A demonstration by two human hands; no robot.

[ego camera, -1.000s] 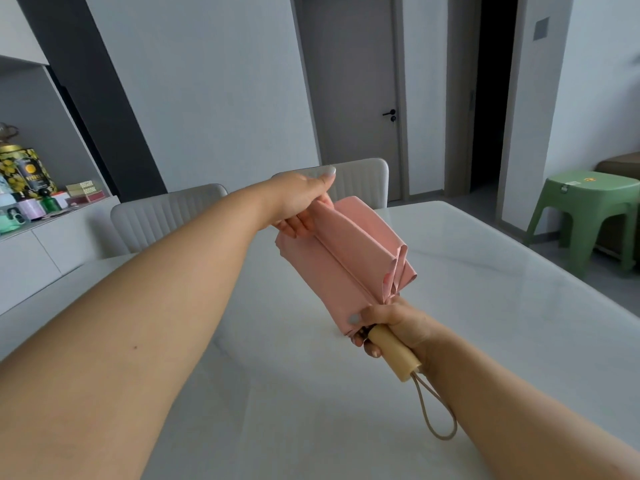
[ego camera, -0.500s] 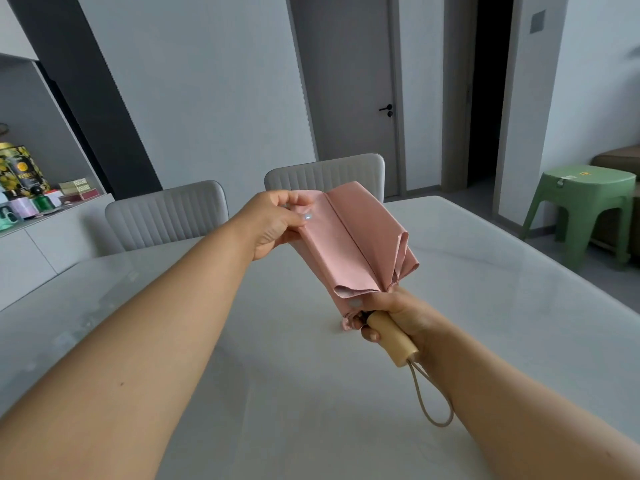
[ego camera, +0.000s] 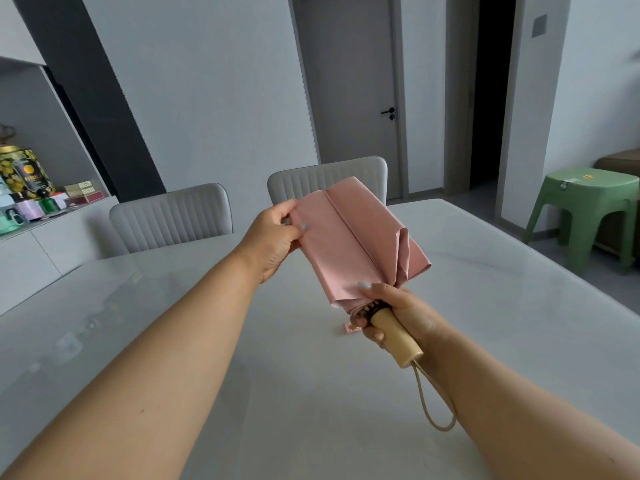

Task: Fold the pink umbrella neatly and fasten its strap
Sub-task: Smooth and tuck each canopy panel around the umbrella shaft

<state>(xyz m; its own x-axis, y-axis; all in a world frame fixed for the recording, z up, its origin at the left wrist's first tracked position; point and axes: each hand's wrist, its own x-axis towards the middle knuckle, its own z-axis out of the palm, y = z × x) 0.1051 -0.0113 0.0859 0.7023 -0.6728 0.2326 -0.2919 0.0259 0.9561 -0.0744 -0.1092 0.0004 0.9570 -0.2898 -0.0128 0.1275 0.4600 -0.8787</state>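
At the far left a shelf (ego camera: 52,216) carries a patterned tin (ego camera: 24,171) and a row of small jars and boxes. Next come two pale ribbed chairs (ego camera: 169,218) tucked against the far edge of the counter (ego camera: 502,306), which is a light, glossy slab that runs across the whole lower view.

My left hand (ego camera: 273,237) reaches out over the counter, its grip closed on the upper left edge of the pink umbrella (ego camera: 349,240): the thumb lies on top of the fabric and the fingers curl behind it, pinching a flat panel of cloth. The umbrella is held up in the air between my two hands, clear of the counter, collapsed with its canopy lying in loose, broad folds. One long crease runs down the middle, and the pleats on the right side bunch and hang open.

My right hand (ego camera: 394,313) holds the lower end, its grip wrapped round the pale wooden handle (ego camera: 394,336), with the thumb pressed up onto the gathered fabric just above it. A small pink tab (ego camera: 351,328), which seems to be the strap, hangs loose just left of that hand, unfastened. A beige cord loop (ego camera: 436,407) dangles from the butt of the handle, beside my right forearm.

Farther right stand a grey closed door (ego camera: 349,98), a dark open doorway, and a green plastic stool (ego camera: 585,209) on the floor
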